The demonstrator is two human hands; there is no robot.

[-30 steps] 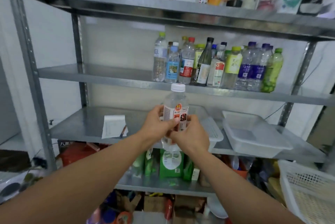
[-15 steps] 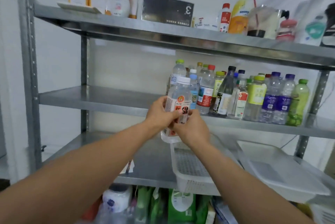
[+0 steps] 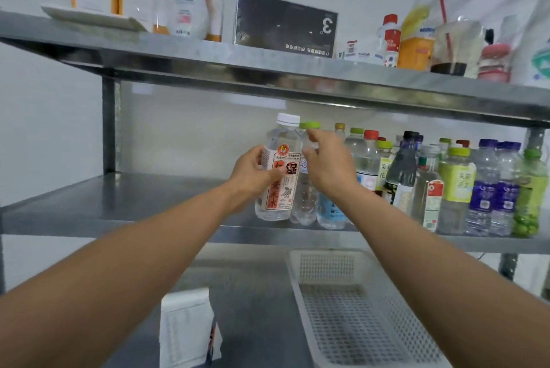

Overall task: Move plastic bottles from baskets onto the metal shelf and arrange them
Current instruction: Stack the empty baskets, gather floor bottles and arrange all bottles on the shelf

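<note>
My left hand (image 3: pixel 251 172) grips the white-capped bottle (image 3: pixel 279 180) standing on the metal shelf (image 3: pixel 148 204); my right hand (image 3: pixel 330 165) pinches the green-capped bottle (image 3: pixel 304 196) beside it.

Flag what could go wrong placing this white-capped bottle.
The white-capped bottle, gripped by the left hand, is close beside the green-capped bottle at the right hand; a bump could topple the crowded row. It is also near the shelf's front edge and might tip off toward the basket below.
</note>
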